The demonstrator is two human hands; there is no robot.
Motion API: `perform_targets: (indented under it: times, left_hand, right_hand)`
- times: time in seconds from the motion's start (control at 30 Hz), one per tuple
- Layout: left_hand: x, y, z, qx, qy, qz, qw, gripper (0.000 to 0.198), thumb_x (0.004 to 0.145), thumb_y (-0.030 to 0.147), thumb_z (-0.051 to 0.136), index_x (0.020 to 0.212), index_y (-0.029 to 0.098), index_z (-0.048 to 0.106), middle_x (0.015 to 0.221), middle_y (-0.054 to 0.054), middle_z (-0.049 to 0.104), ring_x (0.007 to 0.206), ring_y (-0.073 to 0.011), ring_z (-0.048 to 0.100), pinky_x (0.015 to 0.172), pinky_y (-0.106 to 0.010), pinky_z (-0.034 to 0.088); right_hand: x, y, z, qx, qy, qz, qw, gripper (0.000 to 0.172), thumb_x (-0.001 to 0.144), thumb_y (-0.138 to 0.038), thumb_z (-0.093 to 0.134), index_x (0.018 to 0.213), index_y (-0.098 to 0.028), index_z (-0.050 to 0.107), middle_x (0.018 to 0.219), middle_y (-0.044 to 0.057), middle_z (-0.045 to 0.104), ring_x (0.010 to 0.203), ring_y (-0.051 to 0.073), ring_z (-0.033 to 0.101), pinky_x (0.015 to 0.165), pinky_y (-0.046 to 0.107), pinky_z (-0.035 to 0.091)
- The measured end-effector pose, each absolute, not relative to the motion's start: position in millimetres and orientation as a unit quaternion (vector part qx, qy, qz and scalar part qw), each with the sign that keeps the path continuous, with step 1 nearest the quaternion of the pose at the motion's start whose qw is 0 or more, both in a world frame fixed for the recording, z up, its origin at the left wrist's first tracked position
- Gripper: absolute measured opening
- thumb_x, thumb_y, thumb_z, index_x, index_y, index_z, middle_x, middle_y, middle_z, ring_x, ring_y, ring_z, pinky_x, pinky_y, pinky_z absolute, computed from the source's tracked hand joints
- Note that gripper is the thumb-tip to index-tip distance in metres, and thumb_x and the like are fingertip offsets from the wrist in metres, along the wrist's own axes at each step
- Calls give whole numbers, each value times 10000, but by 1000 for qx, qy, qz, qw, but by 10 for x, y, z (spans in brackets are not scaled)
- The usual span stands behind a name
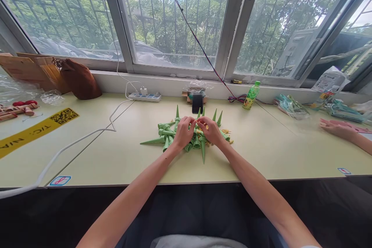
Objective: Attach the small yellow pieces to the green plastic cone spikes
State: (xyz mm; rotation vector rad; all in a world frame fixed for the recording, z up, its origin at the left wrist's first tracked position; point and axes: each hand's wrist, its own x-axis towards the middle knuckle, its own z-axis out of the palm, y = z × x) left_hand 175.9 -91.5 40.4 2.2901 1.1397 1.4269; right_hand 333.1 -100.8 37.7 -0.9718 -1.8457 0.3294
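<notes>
Several green plastic spikes, hollow cones with a wide open collar, lie in a loose pile (197,144) on the table in front of me. A few of them stand point up at the back, such as the spike (219,118) on the right. My left hand (185,131) and my right hand (211,131) meet above the pile, fingertips pinched close together. What they hold between them is too small and too covered to make out. Small yellow pieces (226,131) are scattered under and beside my right hand.
Behind the pile, a phone (197,104) leans against a small box. A green-capped bottle (251,95) and a power strip (145,97) stand near the window sill. A white cable (87,135) crosses the left side. Another person's hand (334,127) rests at the right.
</notes>
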Motion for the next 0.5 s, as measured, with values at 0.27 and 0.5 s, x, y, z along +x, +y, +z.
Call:
perform_targets:
  times: [0.27,0.5]
  left_hand:
    - [1766,-920,410,770,384,497,115,201,963,245,442,794,184,529,809,-35,586,777,-173,537,708,-283,414]
    - [1766,-911,406,771,385,495,113,206,965,256,439,800,185,539,811,-41,593,782,-178,544,715,-294,426]
  right_hand:
    - [3329,-996,362,-400,-746,152,510,211,939,-354,481,997,-194,606,879,62,670,805,187,633,737,301,495]
    - [3318,-1012,383,-409,-737,152,515,217,937,-367,474,943,-202,615,843,46,674,768,182,620,729,307,493]
